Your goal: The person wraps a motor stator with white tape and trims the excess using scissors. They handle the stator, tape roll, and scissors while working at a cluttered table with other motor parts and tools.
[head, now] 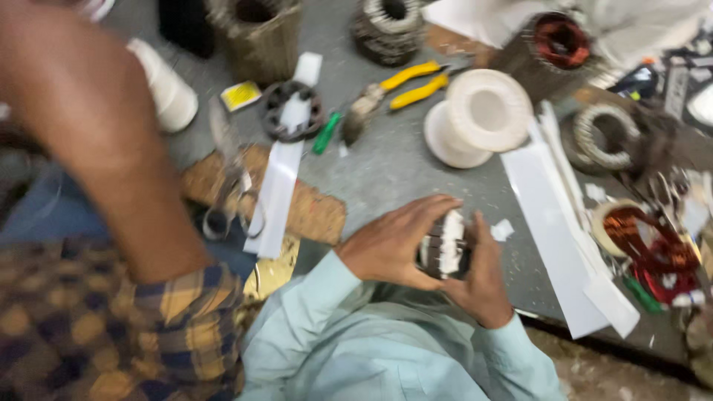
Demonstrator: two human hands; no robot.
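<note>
Low in the frame's centre, our left hand (390,241) and right hand (483,278) clasp a small dark motor core (444,249) lined with white paper.

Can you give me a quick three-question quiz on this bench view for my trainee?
1. True or false: both hands, the left hand and the right hand, grip the small motor core.
2. What colour are the handles of the pliers on the grey table?
A. red
B. yellow
C. blue
3. Fill in: the white empty spool lies to the ____ of the pliers in the picture.

Key
1. True: the core, dark with white slot paper, sits between both hands.
2. B.
3. Right. A second person's forearm, with a checked sleeve, crosses the left of the picture.
</note>
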